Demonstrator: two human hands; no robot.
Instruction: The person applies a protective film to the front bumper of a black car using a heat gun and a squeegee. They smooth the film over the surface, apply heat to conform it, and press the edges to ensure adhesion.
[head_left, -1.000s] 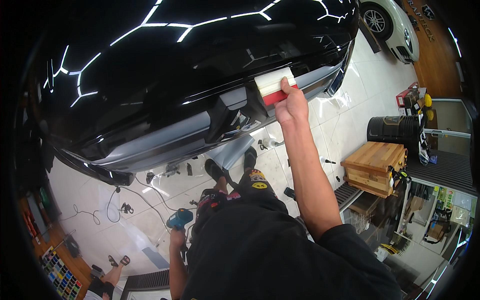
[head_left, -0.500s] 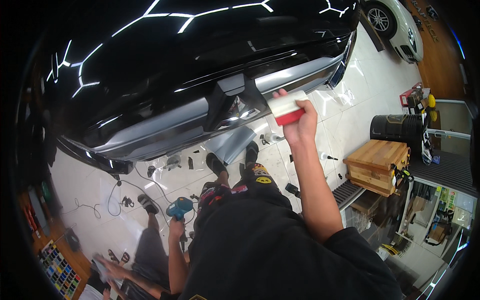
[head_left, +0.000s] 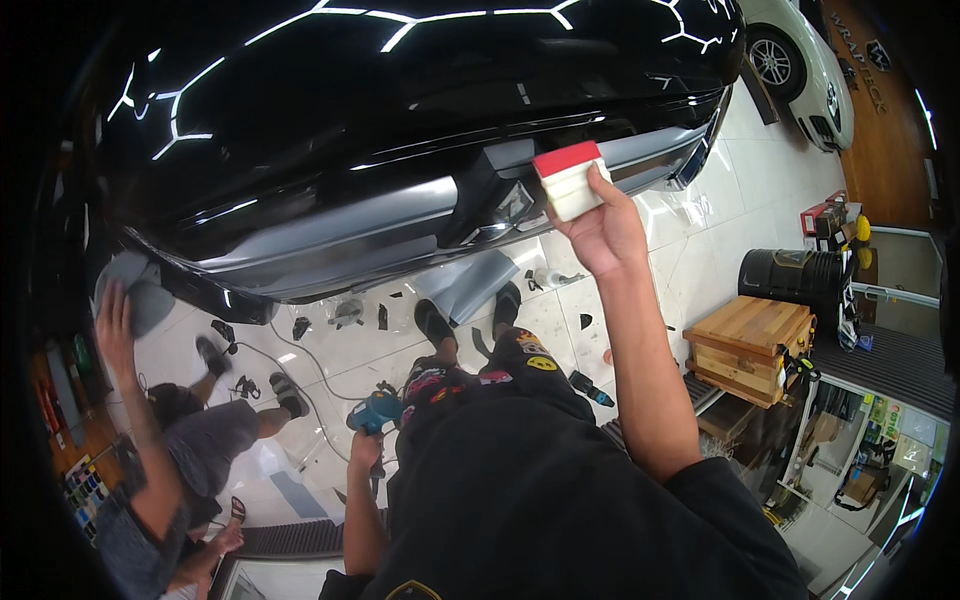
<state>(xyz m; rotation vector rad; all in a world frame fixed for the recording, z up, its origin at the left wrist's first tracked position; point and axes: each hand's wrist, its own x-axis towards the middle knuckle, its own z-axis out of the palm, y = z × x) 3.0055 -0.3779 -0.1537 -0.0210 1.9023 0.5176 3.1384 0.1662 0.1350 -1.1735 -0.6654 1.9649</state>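
Note:
My right hand [head_left: 612, 238] grips a white squeegee [head_left: 572, 190] with a red edge strip, held up in front of the silver-grey bumper trim [head_left: 340, 226] of a black car [head_left: 420, 110]. The red edge points away from me, toward the car; the squeegee looks apart from the trim, though the gap is hard to judge. Low at my left side, my left hand [head_left: 366, 455] is wrapped round the handle of a blue heat gun [head_left: 378, 411]. Its cable trails across the floor. The dark centre piece [head_left: 512, 160] of the bumper is partly behind the squeegee.
At the left, a co-worker in grey shorts raises a hand [head_left: 115, 325] beside a grey cap [head_left: 150, 300]. A grey sheet [head_left: 465, 287] lies by my feet among scattered parts. A cordless tool [head_left: 592, 388], wooden box [head_left: 748, 345] and black drum [head_left: 792, 275] are right.
My right hand has turned the squeegee, so its red edge now faces the car instead of me. The heat gun has shifted slightly right. The co-worker has come further into view at left.

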